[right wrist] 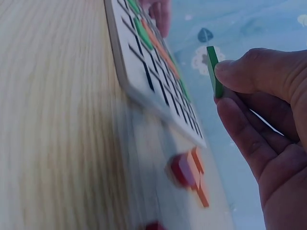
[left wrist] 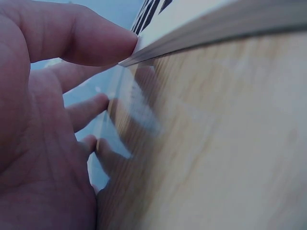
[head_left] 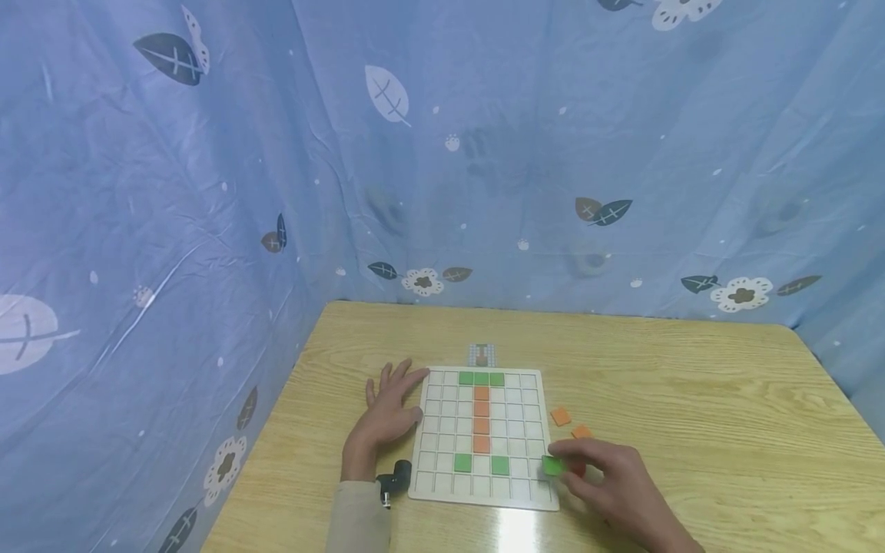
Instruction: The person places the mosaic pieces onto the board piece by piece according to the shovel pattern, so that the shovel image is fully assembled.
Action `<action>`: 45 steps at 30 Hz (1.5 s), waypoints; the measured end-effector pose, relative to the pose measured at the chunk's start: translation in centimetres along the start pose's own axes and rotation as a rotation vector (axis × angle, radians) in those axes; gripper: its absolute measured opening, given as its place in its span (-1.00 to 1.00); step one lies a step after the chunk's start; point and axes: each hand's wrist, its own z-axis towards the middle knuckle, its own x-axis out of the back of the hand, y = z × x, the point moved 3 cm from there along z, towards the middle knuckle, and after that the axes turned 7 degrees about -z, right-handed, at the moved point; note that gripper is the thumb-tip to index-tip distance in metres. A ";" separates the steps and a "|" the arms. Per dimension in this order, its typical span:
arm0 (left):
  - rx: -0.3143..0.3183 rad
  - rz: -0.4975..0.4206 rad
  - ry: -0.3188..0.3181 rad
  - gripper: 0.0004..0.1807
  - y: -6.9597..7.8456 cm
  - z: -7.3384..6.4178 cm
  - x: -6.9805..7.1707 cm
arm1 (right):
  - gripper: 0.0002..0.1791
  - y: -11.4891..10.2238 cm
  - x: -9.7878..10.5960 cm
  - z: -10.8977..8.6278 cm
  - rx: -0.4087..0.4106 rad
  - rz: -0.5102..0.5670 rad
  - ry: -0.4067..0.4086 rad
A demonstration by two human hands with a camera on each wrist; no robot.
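A white grid board [head_left: 442,484] lies on the wooden table, with green and orange square tiles in its cells. Three green tiles [head_left: 481,379] line the top row, a column of orange tiles [head_left: 482,425] runs down below them, and two more green tiles sit lower, one on either side. My left hand [head_left: 387,415] rests at the board's left edge, fingers spread and thumb against the rim. Between thumb and fingers my right hand [head_left: 611,480] pinches a green tile [right wrist: 214,72], held above the board's right edge.
Two orange tiles [head_left: 561,416] lie on the table right of the board, and red pieces [right wrist: 184,170] show near them in the right wrist view. A small pattern card [head_left: 482,355] lies behind the board. A black object [head_left: 396,478] is by the left wrist. Blue curtains surround the table.
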 end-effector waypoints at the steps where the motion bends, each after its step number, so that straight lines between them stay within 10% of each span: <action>1: -0.002 0.001 0.000 -0.07 0.0 0.0 0.0 | -0.44 -0.1 -0.1 0.2 -0.002 0.009 -0.002; 23: -0.018 -0.006 0.003 -0.08 0.2 0.1 -0.1 | -0.59 -3.1 -4.5 2.7 0.056 0.127 -0.116; 31: -0.016 -0.007 0.003 -0.08 0.0 0.1 -0.1 | -0.72 -3.9 -6.4 1.8 -0.255 0.324 -0.338; 45: -0.015 -0.003 -0.001 -0.07 0.0 0.0 0.0 | -0.66 -4.6 -7.8 1.7 -0.094 0.266 -0.315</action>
